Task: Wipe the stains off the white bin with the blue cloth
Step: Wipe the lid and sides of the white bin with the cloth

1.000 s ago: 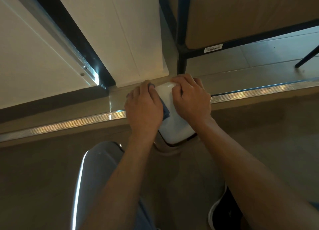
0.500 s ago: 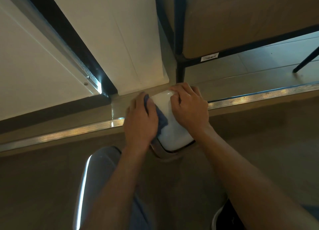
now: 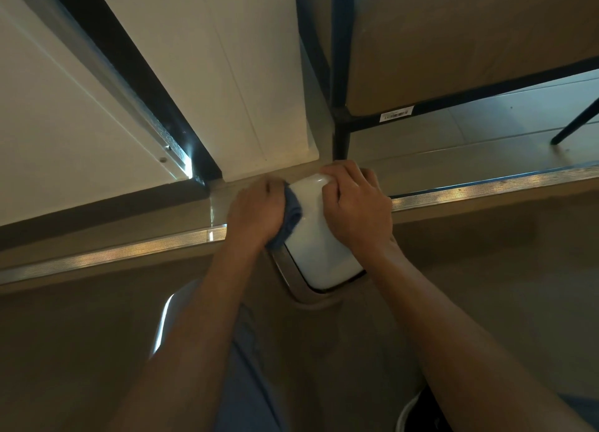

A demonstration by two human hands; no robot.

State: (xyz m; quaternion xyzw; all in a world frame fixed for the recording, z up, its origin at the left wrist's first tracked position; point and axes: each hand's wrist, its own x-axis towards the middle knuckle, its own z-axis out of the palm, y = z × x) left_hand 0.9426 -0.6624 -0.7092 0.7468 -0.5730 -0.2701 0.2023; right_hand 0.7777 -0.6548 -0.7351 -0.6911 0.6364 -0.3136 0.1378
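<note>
white bin (image 3: 319,237): down on the floor, right against the metal floor strip (image 3: 113,253), seen from above
blue cloth (image 3: 290,214): bunched up, pressed on the bin's left side
left hand (image 3: 257,213): curled round the cloth, gripping it
right hand (image 3: 356,208): clamped over the bin's right edge, fingers folded on top
stains: can't really make any out

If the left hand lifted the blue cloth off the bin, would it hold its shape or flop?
Likely flop: the blue cloth lies bunched in soft folds under the left hand, moulded against the glossy white plastic bin. It probably weighs little and should grip rather than slide, since its surface looks matte.
</note>
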